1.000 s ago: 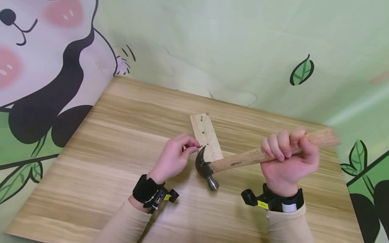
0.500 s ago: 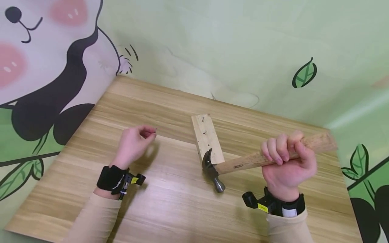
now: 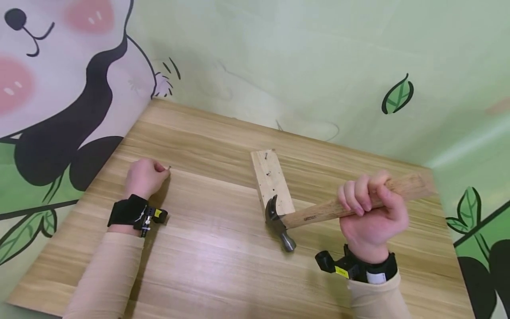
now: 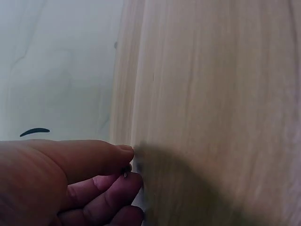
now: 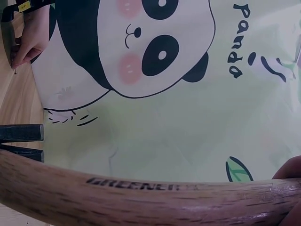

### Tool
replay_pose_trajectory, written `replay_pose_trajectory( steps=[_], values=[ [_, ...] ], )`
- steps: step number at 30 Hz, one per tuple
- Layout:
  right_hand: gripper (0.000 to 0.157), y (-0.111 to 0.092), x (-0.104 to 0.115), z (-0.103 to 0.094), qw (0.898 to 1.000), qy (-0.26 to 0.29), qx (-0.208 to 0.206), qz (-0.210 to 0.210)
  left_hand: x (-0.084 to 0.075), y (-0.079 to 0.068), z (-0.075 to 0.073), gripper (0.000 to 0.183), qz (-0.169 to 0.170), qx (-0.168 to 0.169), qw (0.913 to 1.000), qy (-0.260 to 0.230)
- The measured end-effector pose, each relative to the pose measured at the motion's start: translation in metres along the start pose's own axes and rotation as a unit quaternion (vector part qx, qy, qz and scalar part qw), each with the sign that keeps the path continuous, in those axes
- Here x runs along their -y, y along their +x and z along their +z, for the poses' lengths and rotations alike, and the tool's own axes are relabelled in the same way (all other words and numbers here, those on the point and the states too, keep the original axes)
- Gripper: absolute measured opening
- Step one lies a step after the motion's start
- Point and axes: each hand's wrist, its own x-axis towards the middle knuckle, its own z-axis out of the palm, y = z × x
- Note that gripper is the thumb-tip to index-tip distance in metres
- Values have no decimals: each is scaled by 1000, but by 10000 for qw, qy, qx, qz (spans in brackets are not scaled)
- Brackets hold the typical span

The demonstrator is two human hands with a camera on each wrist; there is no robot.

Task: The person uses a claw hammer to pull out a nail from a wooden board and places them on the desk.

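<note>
My left hand pinches a small nail between thumb and fingertips, low over the left part of the table. In the left wrist view the thumb and curled fingers hide most of that nail. Farther right, my right hand grips the wooden handle of a claw hammer. The hammer's head overlaps the near end of a narrow wooden block, claw toward the block and striking face toward me. Two nails stick up from the block's far half, and small dark holes dot its top.
The wood-grain table reaches back to a pale green wall cloth printed with a panda and leaves. Black camera straps sit on both wrists.
My left hand has travelled left, away from the block and hammer claw, with the nail pinched in its fingers. The right hand and hammer have barely shifted.
</note>
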Motion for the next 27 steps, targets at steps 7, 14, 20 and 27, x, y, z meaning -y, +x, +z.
replay_pose_trajectory(
  steps=[7, 14, 20, 27],
  values=[
    [24, -1, -1, 1, 10000, 85, -35, -21, 2, 0, -2, 27, 75, 74, 9999, -50],
    [25, -1, -1, 2, 10000, 20, -83, -38, 4, 1, 0, 24, 129, 92, 9997, -172],
    [25, -2, -1, 2, 10000, -30, -91, -12, 5, 0, 1, 23, 155, 82, 9996, -223],
    [26, -3, 0, 2, 10000, -37, -52, 16, 6, -1, 2, 22, 147, 131, 9993, -306]
  ],
)
